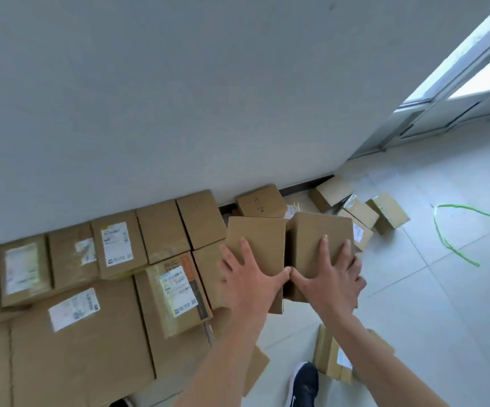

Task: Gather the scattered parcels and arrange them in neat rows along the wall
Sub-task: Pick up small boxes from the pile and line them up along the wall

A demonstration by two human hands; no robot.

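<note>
Two plain brown cardboard parcels sit side by side in front of me. My left hand [249,277] grips the left parcel [259,239] and my right hand [333,273] grips the right parcel [314,236], thumbs almost touching between them. A row of brown parcels [161,230], some with white labels, lines the grey wall [179,98] to the left. Several scattered parcels [358,211] lie by the wall's base behind the held ones. Whether the held parcels rest on the floor is hidden.
Large cartons [76,353] and a labelled box [179,292] fill the lower left. Another parcel [334,356] lies on the floor near my dark shoe [304,386]. A green strap [449,230] lies on the pale tiled floor to the right. A glass door [458,83] stands far right.
</note>
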